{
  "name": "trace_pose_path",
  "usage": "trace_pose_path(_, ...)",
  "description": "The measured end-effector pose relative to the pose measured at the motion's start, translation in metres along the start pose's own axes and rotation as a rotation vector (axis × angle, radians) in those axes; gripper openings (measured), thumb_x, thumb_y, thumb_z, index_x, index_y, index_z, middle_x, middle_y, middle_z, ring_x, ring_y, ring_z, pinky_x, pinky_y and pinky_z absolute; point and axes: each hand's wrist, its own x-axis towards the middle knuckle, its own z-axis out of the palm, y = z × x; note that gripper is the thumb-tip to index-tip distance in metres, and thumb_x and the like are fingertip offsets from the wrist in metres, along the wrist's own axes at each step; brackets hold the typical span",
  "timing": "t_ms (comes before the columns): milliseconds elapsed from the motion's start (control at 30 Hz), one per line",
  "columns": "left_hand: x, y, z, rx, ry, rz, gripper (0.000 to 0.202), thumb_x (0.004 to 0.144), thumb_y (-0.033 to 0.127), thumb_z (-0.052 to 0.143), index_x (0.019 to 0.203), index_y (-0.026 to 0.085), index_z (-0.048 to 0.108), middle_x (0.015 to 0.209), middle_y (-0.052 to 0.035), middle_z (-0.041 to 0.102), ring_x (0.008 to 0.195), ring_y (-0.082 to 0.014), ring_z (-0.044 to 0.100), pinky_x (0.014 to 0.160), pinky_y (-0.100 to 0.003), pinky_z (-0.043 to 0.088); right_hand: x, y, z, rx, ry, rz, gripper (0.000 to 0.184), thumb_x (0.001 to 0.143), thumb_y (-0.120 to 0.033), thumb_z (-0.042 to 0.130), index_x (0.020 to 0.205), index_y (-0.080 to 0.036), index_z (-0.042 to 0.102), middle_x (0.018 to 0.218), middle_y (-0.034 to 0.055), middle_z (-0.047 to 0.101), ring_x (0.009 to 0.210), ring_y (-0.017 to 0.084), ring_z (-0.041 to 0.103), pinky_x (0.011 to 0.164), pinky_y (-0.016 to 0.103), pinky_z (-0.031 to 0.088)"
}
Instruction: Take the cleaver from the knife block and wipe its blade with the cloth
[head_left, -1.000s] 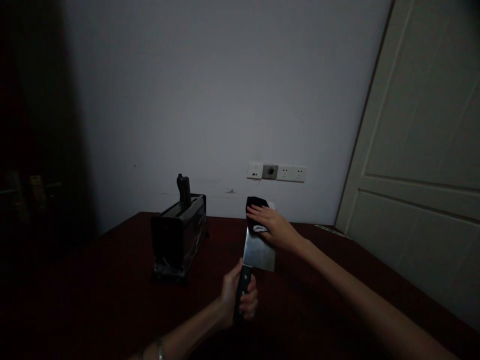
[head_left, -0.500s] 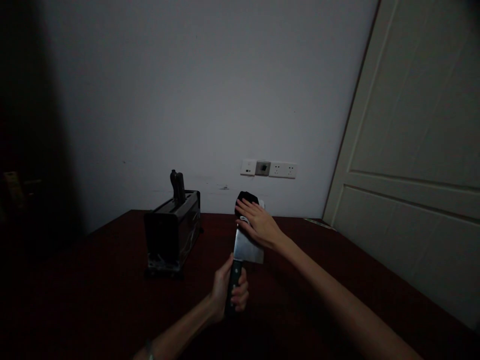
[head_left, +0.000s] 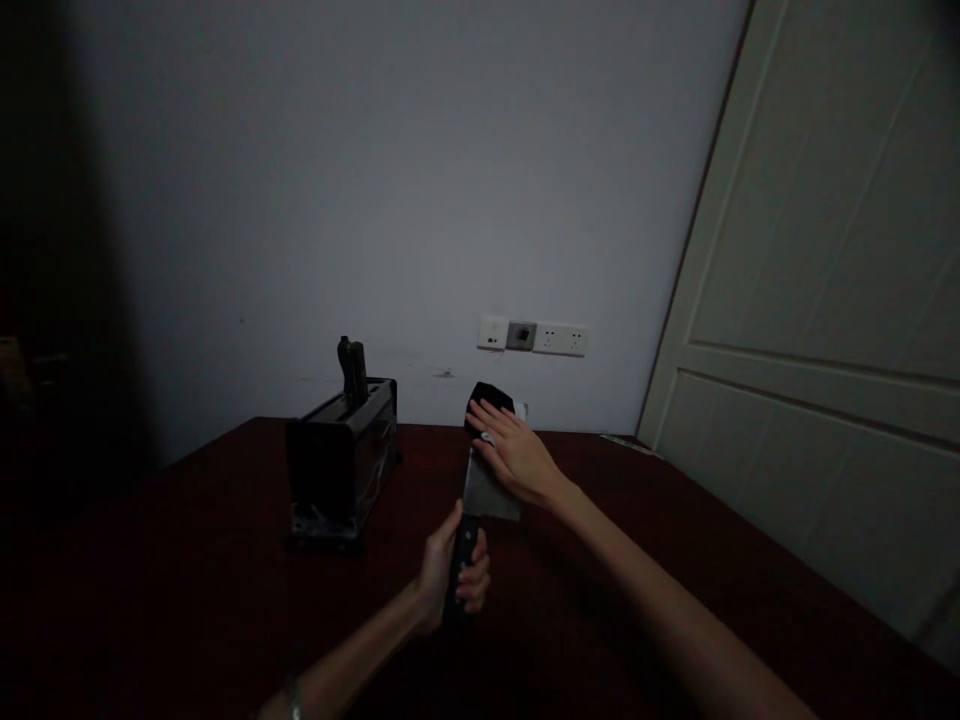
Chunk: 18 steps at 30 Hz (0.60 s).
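Upright before me is a cleaver (head_left: 491,498) with a broad metal blade and a dark riveted handle. My left hand (head_left: 439,575) is wrapped round the handle. Against the upper blade lies my right hand (head_left: 521,458), its fingers stretched out flat and slanting up to the left. Under and beyond those fingers shows a black piece (head_left: 489,393) with a bit of white at its right side. Dim light and the hand hide what kind of thing it is, and also cover much of the blade.
A dark knife block (head_left: 322,470) stands on the left of the dark red table (head_left: 225,540), with two black knife handles (head_left: 352,370) sticking up from it. Behind is a wall with sockets (head_left: 561,340). A pale panelled door (head_left: 787,300) rises at the right.
The whole view has shifted slightly. The cleaver's blade looks darker, its shine gone, as if tilted a little. Both hands keep their places on it.
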Motion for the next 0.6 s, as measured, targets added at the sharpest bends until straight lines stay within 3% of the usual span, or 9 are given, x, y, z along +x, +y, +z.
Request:
trace_pose_path(133, -0.001, -0.001, 0.003, 0.016, 0.016, -0.014, 0.063, 0.080, 0.069, 0.017, 0.054, 0.017, 0.040, 0.034, 0.0058, 0.026, 0.027, -0.0061, 0.018, 0.030, -0.018, 0.020, 0.009, 0.007, -0.001, -0.007, 0.059, 0.031, 0.043, 0.091, -0.031, 0.033, 0.130, -0.016, 0.042, 0.139, 0.0095, 0.036, 0.132, 0.020, 0.027, 0.106, 0.046, 0.025)
trace_pose_path(367, -0.001, 0.003, 0.004, -0.049, 0.041, 0.019, 0.064, 0.082, 0.067, 0.013, 0.054, 0.017, 0.041, 0.034, 0.0057, 0.026, 0.027, -0.0059, 0.017, 0.030, -0.018, 0.021, -0.024, -0.030, 0.010, 0.021, 0.011, -0.018, 0.042, 0.091, -0.029, 0.033, 0.129, -0.016, 0.045, 0.137, 0.0081, 0.041, 0.130, 0.018, 0.031, 0.107, 0.042, 0.027)
trace_pose_path(600, -0.003, 0.003, 0.010, -0.024, 0.026, 0.003, 0.065, 0.082, 0.067, 0.011, 0.054, 0.017, 0.041, 0.034, 0.0056, 0.026, 0.027, -0.0059, 0.017, 0.029, -0.017, 0.022, 0.020, -0.003, 0.000, -0.035, 0.115, 0.061, 0.042, 0.091, -0.031, 0.034, 0.128, -0.014, 0.046, 0.138, 0.0106, 0.039, 0.131, 0.020, 0.029, 0.107, 0.043, 0.024)
